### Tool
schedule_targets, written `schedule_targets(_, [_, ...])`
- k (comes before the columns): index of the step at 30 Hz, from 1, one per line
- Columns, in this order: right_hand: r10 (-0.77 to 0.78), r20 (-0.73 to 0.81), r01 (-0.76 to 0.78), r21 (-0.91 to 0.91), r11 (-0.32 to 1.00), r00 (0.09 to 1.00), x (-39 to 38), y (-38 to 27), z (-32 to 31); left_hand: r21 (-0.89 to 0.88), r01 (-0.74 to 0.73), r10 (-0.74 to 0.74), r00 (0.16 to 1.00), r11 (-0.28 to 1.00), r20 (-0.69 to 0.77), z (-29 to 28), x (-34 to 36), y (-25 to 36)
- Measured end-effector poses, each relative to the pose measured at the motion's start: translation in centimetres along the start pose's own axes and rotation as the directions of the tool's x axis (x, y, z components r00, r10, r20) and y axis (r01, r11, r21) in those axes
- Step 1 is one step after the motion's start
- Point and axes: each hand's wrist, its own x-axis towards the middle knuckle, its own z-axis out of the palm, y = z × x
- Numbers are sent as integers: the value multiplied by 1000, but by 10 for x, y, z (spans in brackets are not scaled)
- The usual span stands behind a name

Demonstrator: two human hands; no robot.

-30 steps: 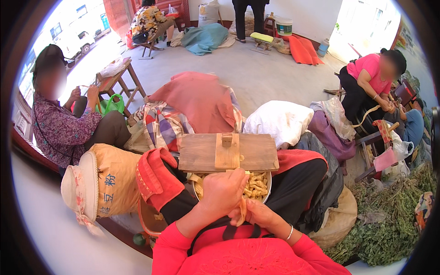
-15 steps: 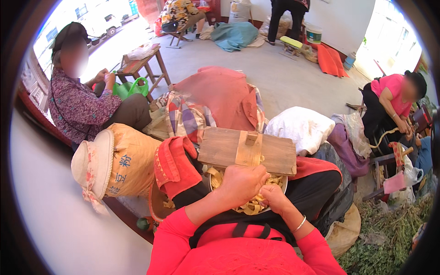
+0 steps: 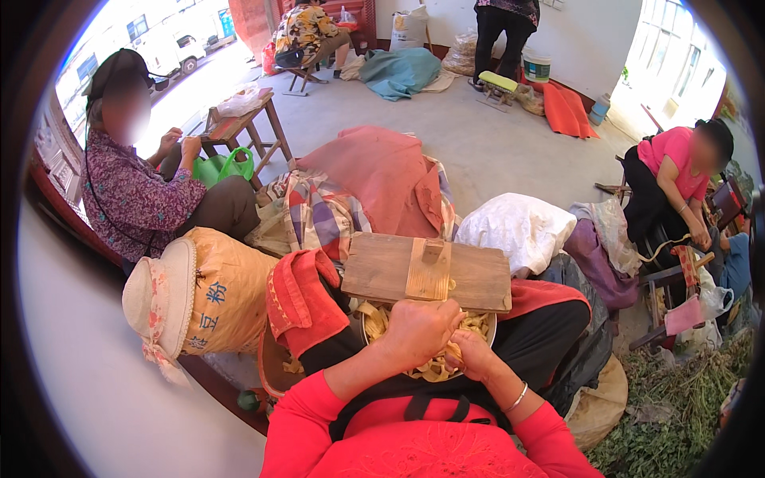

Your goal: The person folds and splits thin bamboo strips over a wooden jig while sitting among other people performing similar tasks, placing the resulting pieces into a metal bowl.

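My left hand (image 3: 418,327) is closed over a metal bowl (image 3: 492,327) of yellowish strips (image 3: 378,319), its fingertips near the lower edge of a wooden board; what it grips is hidden. Just below and right of it, my right hand (image 3: 470,350) is closed on a yellowish strip (image 3: 452,358). The board (image 3: 382,267), with a lighter crosspiece and small block, lies across the bowl's far side between my legs. A folded red cloth (image 3: 303,295) rests on my left leg.
A yellow bundle (image 3: 231,295) with a pale hat stands left. Seated people (image 3: 139,191) (image 3: 669,175) work either side. Red cloth-covered sacks (image 3: 366,175) and a white sack (image 3: 514,231) lie ahead; dried plants (image 3: 669,430) lie lower right; more people (image 3: 494,40) are behind.
Since a second ago the view has shifted, with the scene further right. The strip that hung between my hands is now mostly hidden by them, and my right hand sits higher over the bowl.
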Motion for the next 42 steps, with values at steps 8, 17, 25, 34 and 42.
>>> schedule_targets(8, [-250,83,262,-188,947,965,-46,-42,59,-472,371,-344,928,800,145,25,-16,-38])
schedule_targets(17, [-756,-166,548,-594,589,633,-10,-53,52,-822,299,-312,937,485,157,36,-27,-4])
schedule_targets(25, [-947,-82,497,-835,236,311,18,-43,31,-787,348,-319,926,509,203,55,-30,-8])
schedule_targets(34, [-686,-160,418,-689,592,709,1,-13,14,-341,235,-240,970,910,27,65,-52,-26])
schedule_targets(42, [-249,-59,256,278,926,967,11,8,0,-386,155,-191,980,909,-59,77,-64,-21])
